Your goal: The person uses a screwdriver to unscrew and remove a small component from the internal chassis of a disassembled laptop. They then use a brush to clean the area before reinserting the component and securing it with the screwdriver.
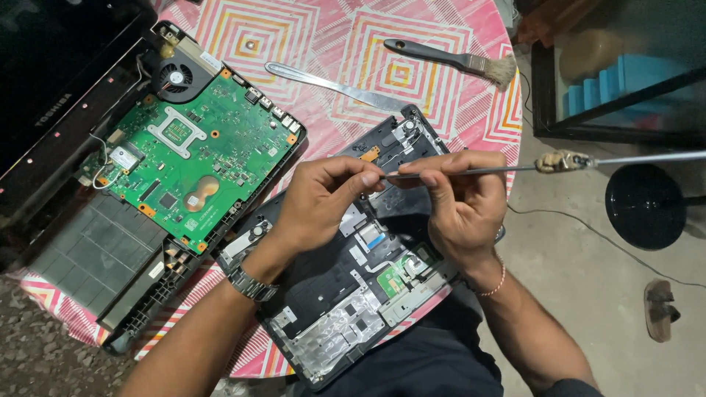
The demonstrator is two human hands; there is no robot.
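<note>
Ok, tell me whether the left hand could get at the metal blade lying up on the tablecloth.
Probably yes. The left hand now pinches the thin rod together with the right hand, but the metal blade lies bare on the tablecloth just beyond, nothing covering it.

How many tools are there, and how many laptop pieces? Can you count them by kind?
Brushes: 1, the paintbrush
Flat metal blades: 1
Thin rods held in both hands: 1
Laptop pieces: 2, the green-board half and the black cover
Total: 5
</note>
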